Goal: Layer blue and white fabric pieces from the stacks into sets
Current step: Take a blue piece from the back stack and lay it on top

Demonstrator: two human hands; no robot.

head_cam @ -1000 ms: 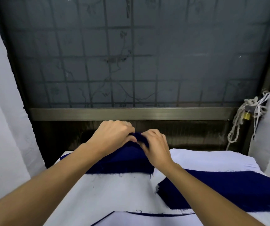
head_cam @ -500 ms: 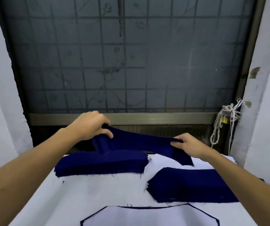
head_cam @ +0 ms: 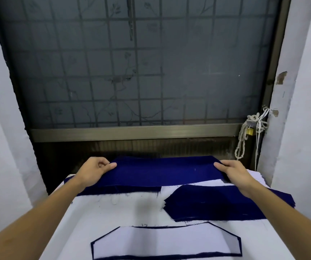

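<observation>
The dark blue fabric piece [head_cam: 162, 171] is a long, plain strip, held spread out just above the far blue stack [head_cam: 121, 190] on the white-covered table [head_cam: 113, 212]. The left hand [head_cam: 94, 171] pinches its left end between thumb and curled fingers. The right hand [head_cam: 233, 171] pinches its right end the same way.

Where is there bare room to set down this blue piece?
Bare table cover lies mid-left, bordered by the far blue stack, the right blue stack and the near white-topped set. Crowded: the right half, and the back under the held blue piece.
</observation>
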